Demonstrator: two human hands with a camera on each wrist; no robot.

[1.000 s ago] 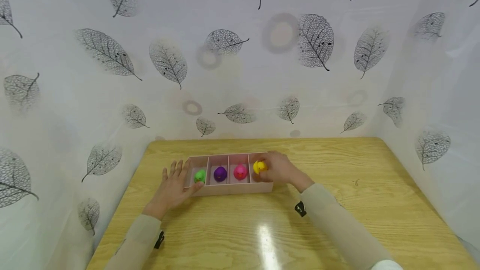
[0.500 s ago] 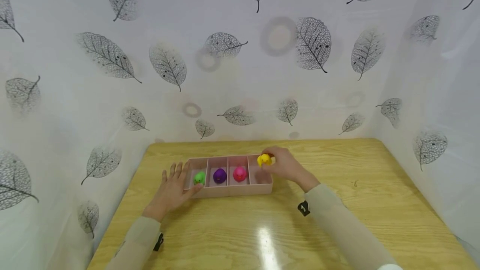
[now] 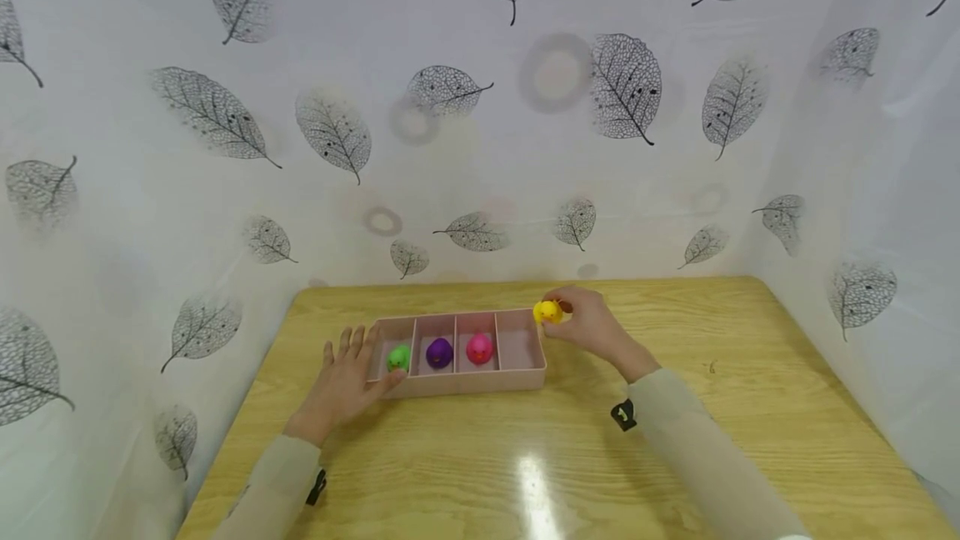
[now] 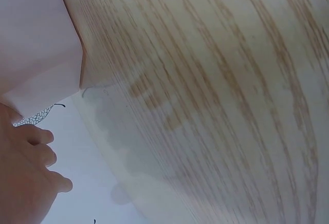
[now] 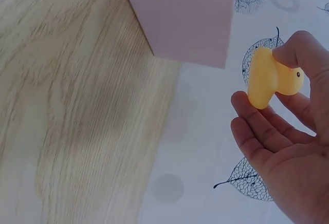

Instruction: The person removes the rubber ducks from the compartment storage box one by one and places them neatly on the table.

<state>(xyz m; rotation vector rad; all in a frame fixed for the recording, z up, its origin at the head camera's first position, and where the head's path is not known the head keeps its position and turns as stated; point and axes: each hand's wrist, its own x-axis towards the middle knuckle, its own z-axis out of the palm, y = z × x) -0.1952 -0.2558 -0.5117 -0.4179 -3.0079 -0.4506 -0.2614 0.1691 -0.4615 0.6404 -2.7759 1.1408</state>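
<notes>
A pink box point(image 3: 465, 382) with several compartments in a row lies on the table. From left to right it holds a green rubber duck point(image 3: 398, 358), a purple rubber duck point(image 3: 439, 352) and a pink rubber duck point(image 3: 480, 349); its rightmost compartment is bare. My left hand point(image 3: 341, 390) rests at the box's left end, fingers spread, thumb at the front rim near the green duck. At the box's back right corner, my right hand point(image 3: 588, 327) pinches a yellow rubber duck point(image 5: 263, 79) between thumb and fingers. In the right wrist view the duck is up beside the box's end wall.
The wooden table point(image 3: 712, 440) reaches out on both sides of the box. A pale sheet point(image 3: 480, 157) printed with leaves hangs behind the table and along its sides.
My right hand has lifted the yellow duck out of the rightmost compartment and moved it right, past the box's end. The left hand has kept its place at the left end.
</notes>
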